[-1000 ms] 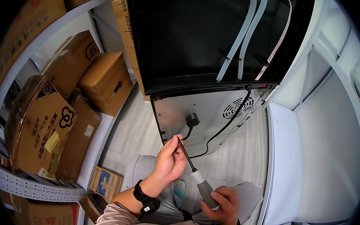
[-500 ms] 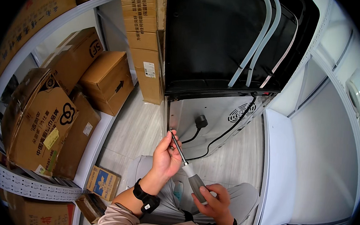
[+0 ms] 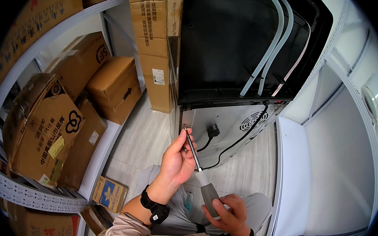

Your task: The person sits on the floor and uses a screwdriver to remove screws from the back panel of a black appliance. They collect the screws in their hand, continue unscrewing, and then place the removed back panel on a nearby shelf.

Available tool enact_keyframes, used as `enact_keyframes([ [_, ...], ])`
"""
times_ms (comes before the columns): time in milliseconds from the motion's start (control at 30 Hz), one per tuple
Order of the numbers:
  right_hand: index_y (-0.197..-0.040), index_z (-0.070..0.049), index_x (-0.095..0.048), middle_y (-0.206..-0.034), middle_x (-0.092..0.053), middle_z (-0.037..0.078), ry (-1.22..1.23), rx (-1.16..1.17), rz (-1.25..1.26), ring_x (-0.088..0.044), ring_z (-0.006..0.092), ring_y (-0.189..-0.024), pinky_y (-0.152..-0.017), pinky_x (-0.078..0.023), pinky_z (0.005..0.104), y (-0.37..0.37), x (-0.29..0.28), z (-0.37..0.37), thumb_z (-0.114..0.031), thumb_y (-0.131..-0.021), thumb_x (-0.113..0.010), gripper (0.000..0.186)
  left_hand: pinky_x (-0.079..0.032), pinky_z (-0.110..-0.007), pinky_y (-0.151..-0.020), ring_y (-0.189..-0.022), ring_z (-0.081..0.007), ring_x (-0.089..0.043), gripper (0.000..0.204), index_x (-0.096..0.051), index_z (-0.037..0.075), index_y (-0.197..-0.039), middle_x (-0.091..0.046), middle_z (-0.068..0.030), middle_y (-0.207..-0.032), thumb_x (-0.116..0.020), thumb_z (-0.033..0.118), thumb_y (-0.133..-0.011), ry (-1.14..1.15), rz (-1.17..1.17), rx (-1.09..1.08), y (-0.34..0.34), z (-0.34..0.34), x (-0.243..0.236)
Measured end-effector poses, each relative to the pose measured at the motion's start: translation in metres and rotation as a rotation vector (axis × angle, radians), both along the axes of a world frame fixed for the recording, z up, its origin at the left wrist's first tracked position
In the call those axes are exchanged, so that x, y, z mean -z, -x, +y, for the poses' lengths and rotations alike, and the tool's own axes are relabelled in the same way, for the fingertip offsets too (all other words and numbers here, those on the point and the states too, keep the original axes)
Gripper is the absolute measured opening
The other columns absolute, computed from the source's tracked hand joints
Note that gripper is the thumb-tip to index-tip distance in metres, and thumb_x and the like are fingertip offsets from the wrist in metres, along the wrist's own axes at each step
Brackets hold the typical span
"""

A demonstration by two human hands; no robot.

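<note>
A screwdriver (image 3: 209, 193) with a grey handle and a long metal shaft slants up toward the lower left edge of an appliance's metal back panel (image 3: 197, 118). My left hand (image 3: 179, 157) pinches the shaft close to its tip, thumb and fingers closed. Around the handle's lower end are the curled fingers of my right hand (image 3: 230, 213). The tip is by the panel's left edge, beneath a small hole; whether it touches a screw I cannot tell. Beside it on the panel is a black plug (image 3: 213, 129) with its cord hanging down.
Above the panel, the black upper back (image 3: 223, 46) of the appliance carries two translucent hoses (image 3: 262, 57). A black cable (image 3: 239, 142) runs past a round vent (image 3: 253, 121). Cardboard boxes (image 3: 41, 130) fill the left shelves; a tall carton (image 3: 152, 51) stands beside the appliance. White shelving (image 3: 293, 176) is at right.
Both hands have shifted slightly, and the screwdriver's tip has risen a little along the panel's left edge. The whole view has moved slightly too. The grip on shaft and handle is kept.
</note>
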State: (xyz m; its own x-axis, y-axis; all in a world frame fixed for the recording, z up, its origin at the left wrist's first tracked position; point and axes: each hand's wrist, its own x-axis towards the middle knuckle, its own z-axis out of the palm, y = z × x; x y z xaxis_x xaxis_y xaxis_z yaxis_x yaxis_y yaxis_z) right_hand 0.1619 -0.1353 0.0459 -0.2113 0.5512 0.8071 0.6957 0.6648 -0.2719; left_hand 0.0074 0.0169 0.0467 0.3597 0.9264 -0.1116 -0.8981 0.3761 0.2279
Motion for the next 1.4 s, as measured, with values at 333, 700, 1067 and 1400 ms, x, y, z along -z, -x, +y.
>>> enact_keyframes([
  [333,-0.111,-0.010,-0.061,-0.095,-0.052,0.007,-0.023,0.023,-0.034,-0.056,0.0206,-0.062,-0.050,-0.046,0.0306,0.006,-0.015,0.004,-0.012,-0.060,-0.088,0.058,-0.038,-0.015,-0.050,-0.063,-0.0035,-0.047,0.016,-0.062,0.007,-0.101,-0.061,0.0017,-0.083,-0.056,0.022,-0.099,-0.002,-0.006,-0.001,0.002,0.003,-0.012],
  [700,-0.110,-0.009,-0.063,-0.093,-0.053,0.006,-0.031,0.060,-0.037,-0.056,0.0185,-0.061,-0.049,-0.045,0.0295,0.008,-0.022,0.004,-0.015,-0.058,-0.089,0.058,-0.037,-0.014,-0.048,-0.062,-0.0035,-0.045,0.017,-0.061,0.007,-0.103,-0.061,0.0002,-0.084,-0.055,0.022,-0.099,0.002,-0.042,0.011,0.002,0.004,-0.013],
  [1067,-0.111,-0.002,-0.064,-0.062,-0.056,0.004,0.243,0.230,0.014,-0.053,0.0192,-0.044,-0.043,-0.041,0.0281,0.023,-0.058,0.003,-0.025,-0.078,-0.072,0.041,-0.039,-0.021,-0.059,-0.067,-0.0084,-0.045,0.024,-0.062,0.003,-0.100,-0.060,-0.0033,-0.083,-0.049,0.024,-0.099,-0.090,0.094,0.105,0.003,-0.016,-0.020],
  [1400,-0.125,0.002,-0.051,-0.088,-0.060,0.016,0.551,0.006,0.295,-0.064,0.0262,-0.068,-0.053,-0.049,0.0333,0.037,-0.078,-0.001,-0.020,-0.080,-0.072,0.054,-0.035,-0.021,-0.058,-0.064,-0.0075,-0.038,0.025,-0.060,0.008,-0.090,-0.050,0.0025,-0.075,-0.054,0.031,-0.099,-0.143,0.095,-0.012,-0.007,-0.017,0.001],
])
